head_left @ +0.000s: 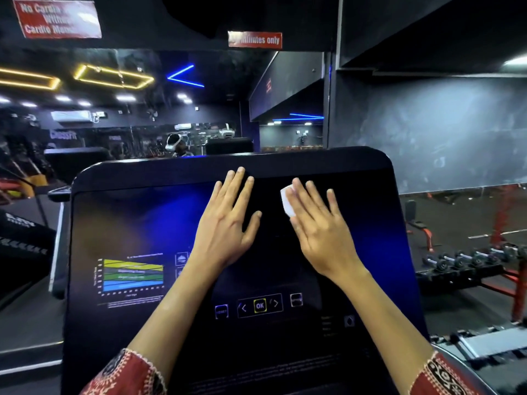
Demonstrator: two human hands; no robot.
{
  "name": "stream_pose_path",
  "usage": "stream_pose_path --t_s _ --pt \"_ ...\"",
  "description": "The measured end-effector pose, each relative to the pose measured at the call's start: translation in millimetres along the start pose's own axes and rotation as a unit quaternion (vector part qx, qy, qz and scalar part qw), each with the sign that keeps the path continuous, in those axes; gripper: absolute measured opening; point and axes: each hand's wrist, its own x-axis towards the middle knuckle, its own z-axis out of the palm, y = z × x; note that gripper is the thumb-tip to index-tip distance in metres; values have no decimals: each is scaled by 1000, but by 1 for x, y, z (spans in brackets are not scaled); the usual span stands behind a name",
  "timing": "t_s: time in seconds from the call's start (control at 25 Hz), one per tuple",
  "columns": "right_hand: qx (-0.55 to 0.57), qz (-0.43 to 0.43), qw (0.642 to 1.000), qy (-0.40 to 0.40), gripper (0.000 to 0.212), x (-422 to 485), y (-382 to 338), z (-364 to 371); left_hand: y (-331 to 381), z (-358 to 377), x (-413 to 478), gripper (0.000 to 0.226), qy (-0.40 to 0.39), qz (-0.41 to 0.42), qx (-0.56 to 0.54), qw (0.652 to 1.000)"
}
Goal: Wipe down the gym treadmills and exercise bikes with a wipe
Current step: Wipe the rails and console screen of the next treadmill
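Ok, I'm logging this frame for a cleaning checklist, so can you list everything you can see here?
Treadmill console: one, black, centre foreground.
Wipe: one, white, upper console, right of centre, partly covered.
Chart: one, yellow, green and blue bands, console's lower left.
OK button: one, yellow-outlined, console's lower centre.
Signs: two, red with white lettering, top left and top centre.
Light strips: several, yellow and blue, upper left.
Dumbbells: a row, dark, on a rack at right.
Sleeves: two, red patterned, bottom corners.
Left hand: one, flat on the console, left of the wipe.
Right hand: one, straight fingers pressing the wipe onto the console.
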Motion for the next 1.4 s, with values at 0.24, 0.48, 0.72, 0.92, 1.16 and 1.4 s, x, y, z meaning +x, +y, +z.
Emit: stream_pose_path --t_s 0.24,0.48,0.72,0.92,1.16,1.4 --pt "29 20 999 2 52 50 0 0 9 5 8 60 1 -19 -4 1000" --pt "18 40 999 15 54 65 20 -3 21 9 18 61 -4 -23 -15 1000" --pt "68 141 986 56 55 39 62 -15 54 27 39 60 -14 5 -19 1000" --pt "54 22 996 70 44 16 68 -14 78 41 53 59 -6 26 -20 999" --pt "21 55 998 38 50 49 82 -20 91 50 64 60 3 21 -20 1000" --pt "19 223 973 56 52 17 112 -34 107 59 61 58 2 34 -25 999"
